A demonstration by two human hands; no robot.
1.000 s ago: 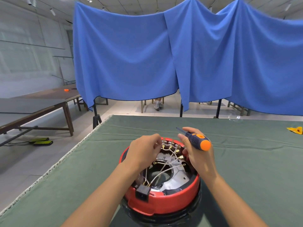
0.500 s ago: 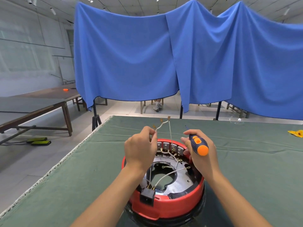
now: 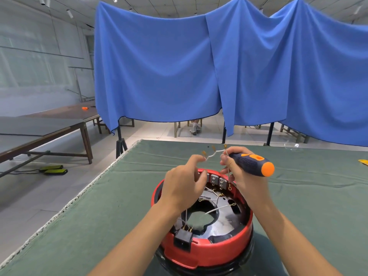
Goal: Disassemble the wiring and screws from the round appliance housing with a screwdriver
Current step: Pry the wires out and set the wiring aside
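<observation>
The round red appliance housing [image 3: 209, 252] stands open-topped on the green table cloth [image 3: 119, 196], with a black socket [image 3: 182, 238] at its near rim and thin white wires [image 3: 214, 210] inside. My left hand [image 3: 182, 188] is above the housing's far left rim and pinches one end of a loose white wire [image 3: 214, 153] with brass terminals. My right hand [image 3: 242, 181] grips the blue and orange screwdriver [image 3: 252, 165] and pinches the same wire's other end. A ring-tipped strand hangs below those fingers.
Blue drapes [image 3: 199, 66] hang behind the table's far edge. A yellow object [image 3: 363, 161] lies at the right edge of the cloth. Wooden tables [image 3: 49, 126] stand to the left, past the cloth's left edge. A person's feet [image 3: 195, 128] show under the drapes.
The white wire has come up out of the housing, lifted by my left hand. My right hand has risen with the screwdriver and taken hold of the wire's other end.
</observation>
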